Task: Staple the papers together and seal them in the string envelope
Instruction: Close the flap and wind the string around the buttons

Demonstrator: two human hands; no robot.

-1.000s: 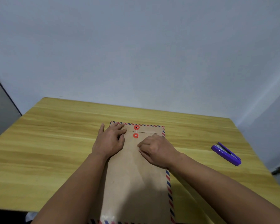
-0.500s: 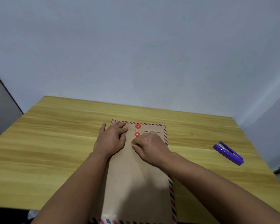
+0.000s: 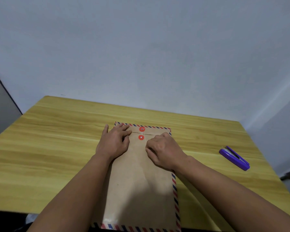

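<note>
left hand [image 3: 113, 144] flat on envelope [image 3: 141, 181] | right hand [image 3: 164, 152] curled, maybe pinching string

The envelope [image 3: 141, 181] lies flat on the table [image 3: 57, 148], near its middle, running lengthwise from the near edge toward the far edge, with its flap end away from the person. Two round fasteners sit one behind the other at the far end: the flap button [image 3: 142, 129] behind, the lower button [image 3: 141, 137] just before it. The left hand [image 3: 114, 143] rests on the envelope's far left part, left of the buttons. The right hand [image 3: 164, 151] lies on the far right part, right of them. The stapler [image 3: 234, 158] lies on the table well to the right, apart from the envelope.
</note>
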